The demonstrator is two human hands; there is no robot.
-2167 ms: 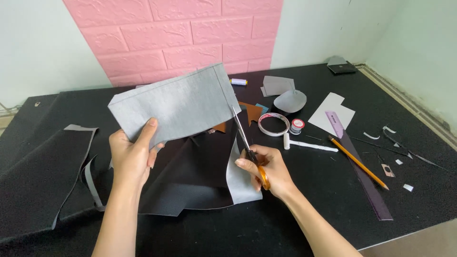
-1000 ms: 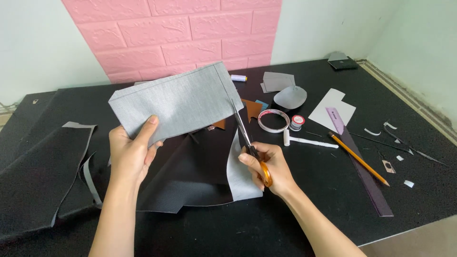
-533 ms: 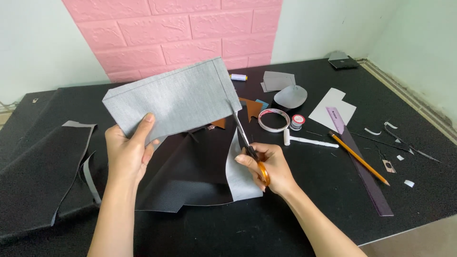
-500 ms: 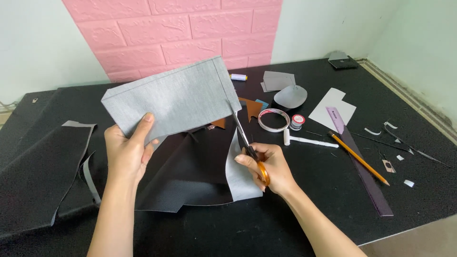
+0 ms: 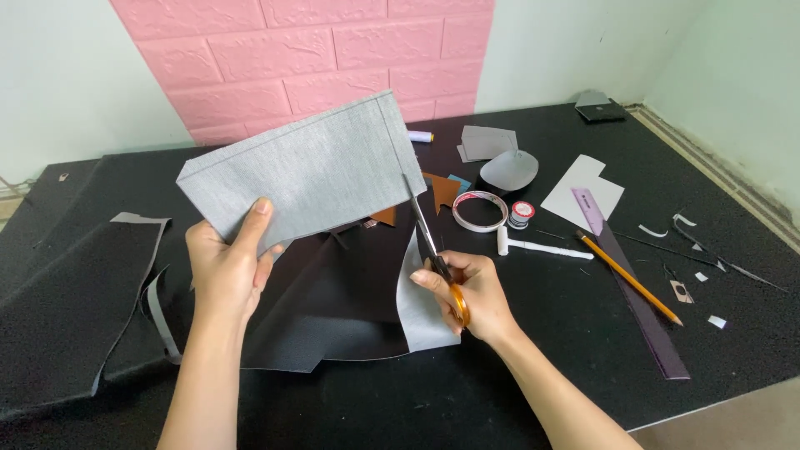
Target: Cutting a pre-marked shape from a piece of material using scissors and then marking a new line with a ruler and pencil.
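While left fingers (image 5: pixel 250 229) pinch grey fabric (image 5: pixel 304 171) — right fingers (image 5: pixel 433 283) grip scissors (image 5: pixel 433 250)

A single head-worn view is provided, directed downward and forward over the black table (image 5: pixel 517 367) at close range; the pink brick wall panel (image 5: pixel 333 58) is taken in beyond.

Matt grey woven cloth (image 5: pixel 308 179) with a fine even grain and stitched edges, pinched in the left hand (image 5: pixel 227 271); scissors (image 5: pixel 433 250) with smooth shiny metal blades and glossy orange plastic handles in the right hand (image 5: pixel 467 287). Dark sheet (image 5: pixel 333 300) beneath, smooth with a faint sheen, on a matt black table covering (image 5: pixel 533 367) of rough, felt-like look. Glossy tape roll (image 5: pixel 480 211), smooth white paper (image 5: pixel 583 187), painted yellow wooden pencil (image 5: pixel 629 277).
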